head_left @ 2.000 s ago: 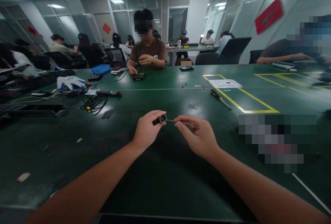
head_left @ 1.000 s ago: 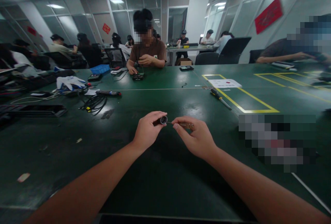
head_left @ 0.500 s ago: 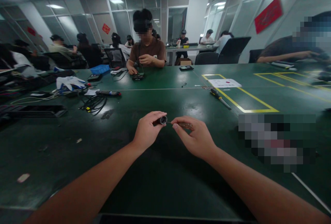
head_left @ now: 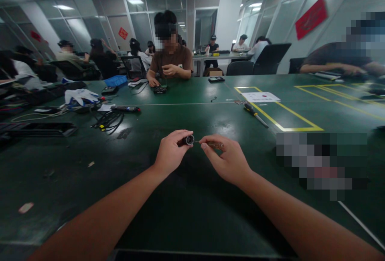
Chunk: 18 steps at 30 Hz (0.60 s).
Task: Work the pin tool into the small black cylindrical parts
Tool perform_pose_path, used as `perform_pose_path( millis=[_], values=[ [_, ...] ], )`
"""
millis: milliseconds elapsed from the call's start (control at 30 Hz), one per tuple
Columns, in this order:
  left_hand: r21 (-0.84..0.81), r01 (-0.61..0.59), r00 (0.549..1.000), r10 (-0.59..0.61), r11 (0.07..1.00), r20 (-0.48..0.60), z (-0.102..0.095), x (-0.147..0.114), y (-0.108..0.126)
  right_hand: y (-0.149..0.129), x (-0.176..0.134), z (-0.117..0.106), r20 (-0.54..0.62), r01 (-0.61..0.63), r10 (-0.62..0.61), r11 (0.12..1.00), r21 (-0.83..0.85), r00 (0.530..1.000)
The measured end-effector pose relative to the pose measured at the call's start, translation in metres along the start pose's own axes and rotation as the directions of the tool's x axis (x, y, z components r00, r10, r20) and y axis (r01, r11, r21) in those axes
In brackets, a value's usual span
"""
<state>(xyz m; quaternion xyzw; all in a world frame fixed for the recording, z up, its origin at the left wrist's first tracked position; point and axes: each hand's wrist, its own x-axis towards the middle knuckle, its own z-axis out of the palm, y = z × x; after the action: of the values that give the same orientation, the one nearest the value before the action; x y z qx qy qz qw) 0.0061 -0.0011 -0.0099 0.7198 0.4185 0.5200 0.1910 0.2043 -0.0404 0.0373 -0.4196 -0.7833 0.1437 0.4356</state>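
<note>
My left hand [head_left: 170,152] is closed round a short dark cylinder [head_left: 189,139] whose open, silver-rimmed end is turned towards me and to the right. Held in my right hand [head_left: 227,160] is a small tool with a brownish, shiny handle [head_left: 217,145]. Its thin shaft points left at the rim of the cylinder; whether the tip touches it I cannot tell. Both hands are raised over the green table [head_left: 192,229], close together. My fingers hide most of the cylinder's body and part of the tool's handle.
A yellow-and-black screwdriver [head_left: 252,110] lies to the right, beside yellow tape and a white sheet [head_left: 262,97]. A blurred-out object [head_left: 315,164] is nearer on the right. To the left are coiled black cable [head_left: 110,121], a pen-like tool [head_left: 126,109] and gloves [head_left: 80,97]. A co-worker [head_left: 171,62] sits opposite.
Both hands keep almost the same place and the same grip. At the far right, the co-worker's hands have shifted slightly.
</note>
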Motion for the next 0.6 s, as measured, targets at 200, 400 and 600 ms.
perform_pose_path(
  millis=[200,400,600],
  values=[
    [0.003,0.003,1.0,-0.003,1.0,-0.011,0.0001,0.0002,0.0008,-0.0025,-0.0005,-0.0013,-0.02,0.01,-0.01,1.0,-0.021,1.0],
    [-0.025,0.008,1.0,-0.009,1.0,-0.014,0.001,0.0001,0.0005,-0.0025,0.0007,-0.0018,-0.005,0.017,-0.017,0.999,-0.032,1.0],
    [-0.028,0.011,1.0,-0.011,1.0,-0.013,0.0001,0.0004,0.0026,-0.0023,-0.0008,-0.002,-0.029,0.007,-0.008,1.0,-0.022,1.0]
  ],
)
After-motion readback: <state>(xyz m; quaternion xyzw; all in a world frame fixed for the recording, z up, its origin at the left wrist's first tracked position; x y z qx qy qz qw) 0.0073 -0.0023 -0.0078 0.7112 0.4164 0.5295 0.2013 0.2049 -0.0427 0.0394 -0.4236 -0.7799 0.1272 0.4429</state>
